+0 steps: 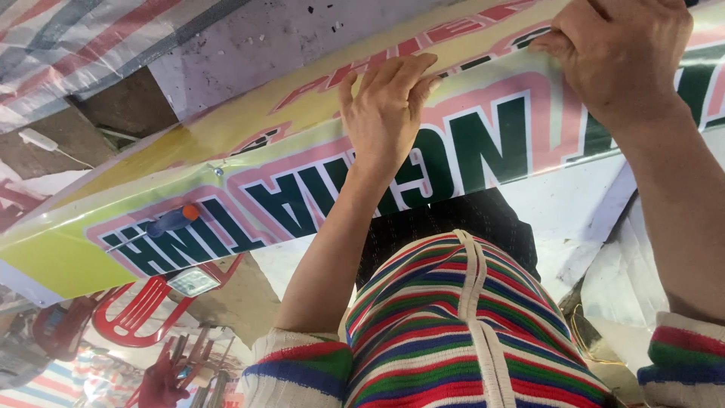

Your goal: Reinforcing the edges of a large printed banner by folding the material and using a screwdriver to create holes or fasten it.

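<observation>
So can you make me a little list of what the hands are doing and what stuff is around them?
left hand: flat, fingers spread, pressing on the printed banner
right hand: fingers curled, pinching the banner's upper part
banner: yellow-green, big dark green letters edged in pink
on the banner: screwdriver with blue and orange handle
nearby: red plastic chair, striped tarp
clothing: striped knit top

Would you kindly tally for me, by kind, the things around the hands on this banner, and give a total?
Printed banner: 1
Hands pressed on the banner: 2, left hand and right hand
Screwdriver with blue and orange handle: 1
Screw in the banner: 1
Red plastic chairs: 1 clearly seen
Total: 6
</observation>
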